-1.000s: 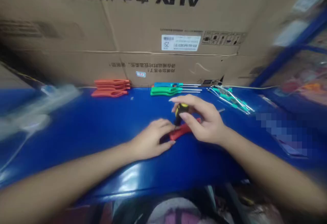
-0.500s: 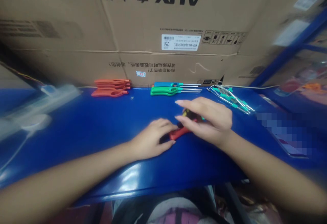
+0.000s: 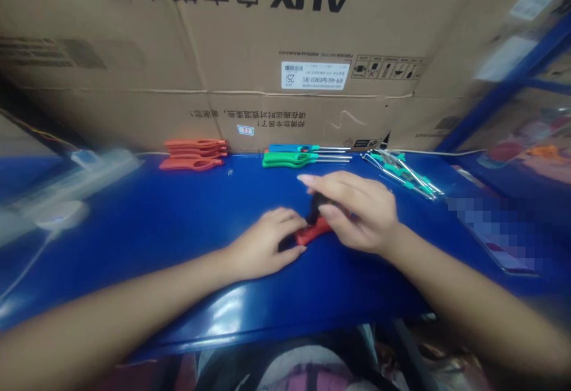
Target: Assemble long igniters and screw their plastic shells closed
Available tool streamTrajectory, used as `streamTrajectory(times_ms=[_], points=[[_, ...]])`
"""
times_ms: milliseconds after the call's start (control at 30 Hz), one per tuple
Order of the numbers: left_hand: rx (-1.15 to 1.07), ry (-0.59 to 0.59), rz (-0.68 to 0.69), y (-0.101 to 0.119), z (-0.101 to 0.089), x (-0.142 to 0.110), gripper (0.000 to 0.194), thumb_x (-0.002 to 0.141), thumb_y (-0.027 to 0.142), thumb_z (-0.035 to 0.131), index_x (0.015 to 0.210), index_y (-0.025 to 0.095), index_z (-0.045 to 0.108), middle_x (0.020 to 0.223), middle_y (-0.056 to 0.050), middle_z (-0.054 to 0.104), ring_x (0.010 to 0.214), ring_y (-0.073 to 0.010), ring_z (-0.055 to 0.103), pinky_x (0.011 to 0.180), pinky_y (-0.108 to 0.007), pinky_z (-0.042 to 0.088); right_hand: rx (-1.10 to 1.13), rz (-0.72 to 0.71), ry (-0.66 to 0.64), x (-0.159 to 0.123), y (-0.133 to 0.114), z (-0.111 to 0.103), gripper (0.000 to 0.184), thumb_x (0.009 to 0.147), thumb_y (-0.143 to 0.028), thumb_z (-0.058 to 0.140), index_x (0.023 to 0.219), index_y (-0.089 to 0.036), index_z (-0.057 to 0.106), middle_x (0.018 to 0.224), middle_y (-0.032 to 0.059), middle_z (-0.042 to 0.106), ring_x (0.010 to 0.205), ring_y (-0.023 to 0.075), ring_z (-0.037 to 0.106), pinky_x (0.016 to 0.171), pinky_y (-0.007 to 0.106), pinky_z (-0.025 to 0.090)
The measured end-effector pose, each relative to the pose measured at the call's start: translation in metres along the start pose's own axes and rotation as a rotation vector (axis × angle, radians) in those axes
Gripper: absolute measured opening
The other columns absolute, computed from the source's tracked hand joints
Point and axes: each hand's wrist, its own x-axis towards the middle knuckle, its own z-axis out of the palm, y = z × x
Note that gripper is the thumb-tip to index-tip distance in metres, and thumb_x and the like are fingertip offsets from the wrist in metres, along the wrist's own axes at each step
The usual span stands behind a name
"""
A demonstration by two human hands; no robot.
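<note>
My left hand [image 3: 265,242] rests on the blue table, thumb and fingers closed around the left end of a red lighter handle [image 3: 314,233]. The handle lies slightly tilted, its right part hidden under my right hand [image 3: 363,206]. Between the thumb and fingers of that hand is a short black tool [image 3: 314,206], like a stubby screwdriver, standing over the red handle. Its tip is blurred, so I cannot tell whether it touches the handle.
At the back stand stacked red handles [image 3: 191,162], green and blue stick lighters [image 3: 285,159], and a pile of metal rods with green parts [image 3: 404,174]. A large cardboard sheet [image 3: 241,52] forms the back wall. A power strip [image 3: 102,174] is left, a blurred phone-like object [image 3: 504,248] right.
My right hand has shifted slightly left and turned, with the black tool tilting along with it. The yellow on the tool no longer shows. My left hand and the red handle stay put.
</note>
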Motion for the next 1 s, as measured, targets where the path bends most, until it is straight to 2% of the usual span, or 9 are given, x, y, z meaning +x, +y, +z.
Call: streamTrajectory(times_ms=[100,167,333,500,600,733,800,900,1000], points=[[-0.005,-0.005,-0.008,0.0013,-0.0008,0.0009,0.023,0.093,0.028,0.064,0.115,0.020,0.063,0.119,-0.010,0.064,0.114,-0.0272,0.058,0.102,-0.045,0.047,0.199,0.079,-0.083,0.0022,-0.0039,0.0023,0.042,0.100,-0.011,0.041,0.139,-0.013,0.055,0.116,0.0142,0.071,0.108,0.0194,0.068,0.091,0.035,0.058],[-0.010,0.000,-0.016,0.0025,-0.0015,0.0013,0.017,0.093,0.027,0.064,0.108,0.019,0.064,0.114,-0.009,0.065,0.110,-0.0269,0.059,0.100,-0.045,0.048,0.230,0.081,-0.079,0.0021,-0.0041,0.0040,0.036,0.099,-0.012,0.047,0.133,-0.013,0.059,0.106,0.0119,0.071,0.099,0.0180,0.068,0.085,0.033,0.059],[-0.023,-0.007,-0.020,0.0039,-0.0028,0.0015,0.014,0.092,0.025,0.064,0.105,0.020,0.066,0.108,-0.008,0.066,0.104,-0.0258,0.060,0.096,-0.043,0.050,-0.064,-0.058,0.018,-0.0026,-0.0002,0.0016,0.034,0.090,-0.022,0.071,0.123,-0.014,0.067,0.092,0.0079,0.074,0.079,0.0167,0.069,0.068,0.027,0.057],[-0.016,-0.002,-0.008,0.0023,-0.0022,0.0011,0.032,0.092,0.027,0.065,0.124,0.022,0.063,0.123,-0.010,0.064,0.117,-0.0288,0.058,0.105,-0.048,0.046,0.174,0.039,-0.008,0.0025,-0.0050,-0.0011,0.037,0.096,-0.007,0.045,0.128,-0.011,0.064,0.114,0.0151,0.074,0.107,0.0209,0.070,0.090,0.035,0.058],[-0.014,0.000,-0.008,0.0011,-0.0010,0.0003,0.032,0.093,0.028,0.064,0.125,0.022,0.063,0.125,-0.011,0.064,0.118,-0.0293,0.058,0.106,-0.049,0.046,0.218,0.084,0.005,0.0047,-0.0046,0.0002,0.028,0.096,-0.011,0.053,0.118,-0.014,0.070,0.098,0.0102,0.074,0.092,0.0182,0.070,0.082,0.032,0.059],[-0.009,0.009,-0.007,0.0008,-0.0003,-0.0005,0.033,0.093,0.028,0.064,0.125,0.022,0.062,0.125,-0.010,0.064,0.117,-0.0284,0.059,0.104,-0.048,0.047,-0.027,0.005,0.096,0.0007,0.0010,-0.0001,0.020,0.088,-0.020,0.072,0.108,-0.018,0.073,0.083,0.0057,0.070,0.073,0.0157,0.066,0.063,0.026,0.056],[-0.005,0.007,-0.012,0.0015,-0.0008,-0.0003,0.031,0.093,0.028,0.064,0.123,0.022,0.063,0.123,-0.009,0.064,0.115,-0.0277,0.059,0.102,-0.047,0.048,-0.059,-0.038,0.094,-0.0008,0.0014,-0.0008,0.024,0.090,-0.019,0.067,0.114,-0.018,0.071,0.087,0.0067,0.072,0.077,0.0172,0.068,0.066,0.028,0.058],[-0.007,0.000,-0.017,0.0029,-0.0020,0.0005,0.026,0.093,0.027,0.064,0.118,0.022,0.064,0.120,-0.009,0.065,0.113,-0.0271,0.059,0.101,-0.046,0.048,0.129,0.034,-0.013,-0.0001,-0.0027,-0.0007,0.038,0.097,-0.014,0.048,0.132,-0.015,0.062,0.112,0.0132,0.072,0.101,0.0210,0.070,0.083,0.034,0.060],[-0.006,-0.001,-0.019,0.0034,-0.0022,0.0010,0.022,0.093,0.027,0.064,0.114,0.020,0.065,0.118,-0.009,0.065,0.111,-0.0270,0.059,0.100,-0.045,0.048,0.273,0.144,-0.074,0.0012,-0.0058,0.0012,0.035,0.098,-0.016,0.048,0.131,-0.015,0.062,0.108,0.0115,0.072,0.095,0.0189,0.070,0.077,0.031,0.061]])
